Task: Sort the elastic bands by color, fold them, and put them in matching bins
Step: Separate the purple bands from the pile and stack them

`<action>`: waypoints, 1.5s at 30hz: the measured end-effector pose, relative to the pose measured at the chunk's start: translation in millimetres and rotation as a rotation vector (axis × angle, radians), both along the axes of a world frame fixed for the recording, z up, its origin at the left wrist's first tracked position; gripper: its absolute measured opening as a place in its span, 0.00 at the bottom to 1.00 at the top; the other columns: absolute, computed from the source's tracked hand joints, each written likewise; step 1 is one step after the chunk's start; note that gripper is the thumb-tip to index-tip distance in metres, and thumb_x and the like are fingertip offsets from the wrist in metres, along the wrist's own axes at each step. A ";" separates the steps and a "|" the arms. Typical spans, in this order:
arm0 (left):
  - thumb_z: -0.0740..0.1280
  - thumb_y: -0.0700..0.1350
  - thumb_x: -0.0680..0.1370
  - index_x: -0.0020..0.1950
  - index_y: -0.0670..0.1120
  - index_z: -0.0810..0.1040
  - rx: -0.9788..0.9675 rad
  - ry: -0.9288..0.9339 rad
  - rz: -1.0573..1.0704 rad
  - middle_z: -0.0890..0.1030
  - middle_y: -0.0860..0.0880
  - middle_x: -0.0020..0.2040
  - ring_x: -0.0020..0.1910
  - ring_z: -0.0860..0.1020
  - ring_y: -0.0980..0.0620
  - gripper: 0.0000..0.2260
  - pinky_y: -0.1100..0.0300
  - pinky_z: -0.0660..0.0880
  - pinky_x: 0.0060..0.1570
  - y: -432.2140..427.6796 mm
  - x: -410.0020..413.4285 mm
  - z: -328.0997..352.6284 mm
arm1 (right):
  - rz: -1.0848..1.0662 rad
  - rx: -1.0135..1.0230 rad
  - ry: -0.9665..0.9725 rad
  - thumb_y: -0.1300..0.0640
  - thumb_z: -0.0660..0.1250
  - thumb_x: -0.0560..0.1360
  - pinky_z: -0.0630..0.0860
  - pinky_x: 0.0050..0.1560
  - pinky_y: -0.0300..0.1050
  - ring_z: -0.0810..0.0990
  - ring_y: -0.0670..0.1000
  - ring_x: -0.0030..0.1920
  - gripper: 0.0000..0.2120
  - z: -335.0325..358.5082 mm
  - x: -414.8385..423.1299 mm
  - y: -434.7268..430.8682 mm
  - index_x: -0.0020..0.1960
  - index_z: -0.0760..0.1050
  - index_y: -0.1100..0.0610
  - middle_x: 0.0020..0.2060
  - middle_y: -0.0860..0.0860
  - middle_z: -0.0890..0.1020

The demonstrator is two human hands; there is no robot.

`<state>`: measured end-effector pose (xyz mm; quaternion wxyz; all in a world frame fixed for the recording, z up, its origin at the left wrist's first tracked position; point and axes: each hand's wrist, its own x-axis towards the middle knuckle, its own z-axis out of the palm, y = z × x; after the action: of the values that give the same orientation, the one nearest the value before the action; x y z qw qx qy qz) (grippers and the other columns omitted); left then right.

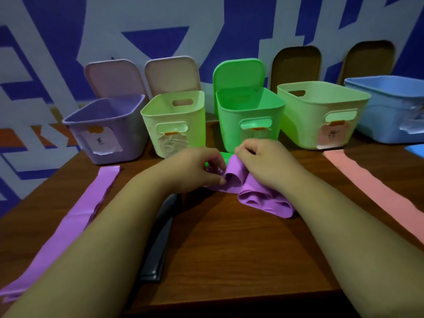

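Note:
A purple elastic band lies folded in loops at the middle of the wooden table. My left hand pinches its left fold. My right hand grips its upper end from the right. A bit of green band shows behind the hands. A long purple band lies flat at the left and a pink band at the right. Behind stand a purple bin, a pale green bin, a bright green bin, another pale green bin and a blue bin.
A dark grey band lies under my left forearm, running toward the table's front edge. Lids stand upright behind the bins against the blue and white wall. A blue piece shows at the right edge.

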<state>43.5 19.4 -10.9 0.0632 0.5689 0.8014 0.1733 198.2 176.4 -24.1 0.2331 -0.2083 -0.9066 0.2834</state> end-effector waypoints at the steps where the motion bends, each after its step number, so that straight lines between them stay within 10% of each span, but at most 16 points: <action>1: 0.79 0.54 0.75 0.53 0.60 0.81 0.013 -0.006 0.001 0.80 0.63 0.47 0.44 0.77 0.68 0.10 0.74 0.68 0.40 -0.7 0.2 -0.6 | 0.003 -0.015 0.004 0.45 0.62 0.86 0.72 0.40 0.47 0.79 0.51 0.39 0.18 -0.4 1.3 -1.0 0.43 0.80 0.53 0.37 0.50 0.82; 18: 0.69 0.51 0.84 0.50 0.58 0.83 0.351 -0.081 0.101 0.84 0.57 0.44 0.46 0.81 0.58 0.05 0.56 0.79 0.46 -16.6 9.3 11.0 | -0.005 -0.179 0.018 0.38 0.59 0.86 0.80 0.53 0.55 0.81 0.60 0.38 0.26 -3.6 14.5 -11.0 0.37 0.74 0.54 0.33 0.57 0.76; 24: 0.68 0.52 0.85 0.51 0.56 0.83 0.363 -0.033 0.061 0.83 0.58 0.42 0.42 0.80 0.61 0.05 0.59 0.75 0.43 -17.5 13.7 13.3 | 0.018 -0.156 0.103 0.29 0.61 0.81 0.72 0.50 0.39 0.78 0.40 0.57 0.22 -0.6 13.1 -9.6 0.65 0.81 0.39 0.59 0.41 0.80; 29: 0.66 0.51 0.85 0.49 0.55 0.82 0.391 -0.110 0.084 0.83 0.54 0.40 0.40 0.81 0.57 0.08 0.53 0.81 0.44 -16.1 16.8 11.8 | 0.022 -0.151 0.118 0.31 0.67 0.78 0.71 0.48 0.41 0.77 0.42 0.53 0.16 -0.9 13.0 -9.7 0.50 0.85 0.41 0.53 0.44 0.78; 45: 0.69 0.44 0.81 0.51 0.55 0.80 0.361 -0.154 0.176 0.84 0.53 0.46 0.47 0.84 0.50 0.05 0.48 0.82 0.51 -10.9 4.9 5.8 | 0.023 -0.148 0.108 0.27 0.62 0.79 0.82 0.53 0.55 0.85 0.53 0.45 0.30 -1.7 13.0 -6.4 0.46 0.86 0.52 0.42 0.55 0.86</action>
<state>48.4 8.6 -5.1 0.0060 0.4837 0.7969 0.3619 211.1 170.0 -25.7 0.2626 -0.1991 -0.8715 0.3632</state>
